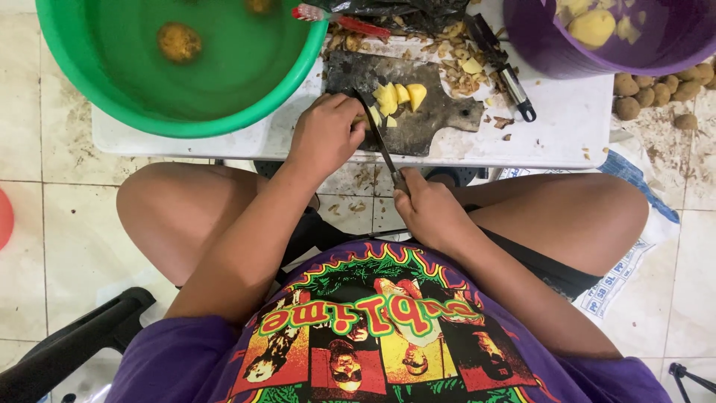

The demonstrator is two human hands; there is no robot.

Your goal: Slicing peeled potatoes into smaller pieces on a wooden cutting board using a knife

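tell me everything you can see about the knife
The knife has a long, narrow, dark blade. It lies slanted over the near edge of a dark, worn cutting board, tip by the yellow potato pieces. The right hand has its grip closed on the handle, which is hidden, off the white table. The left hand rests beside the blade, holding down a piece.

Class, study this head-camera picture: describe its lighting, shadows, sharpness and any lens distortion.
Head view: light is soft and even, with no hard shadows on the white table; the green basin and purple bucket bulge at the frame's top, a wide-angle stretch; the left hand, right hand, knife and cutting board look sharp, without motion blur; the water shows little glare.
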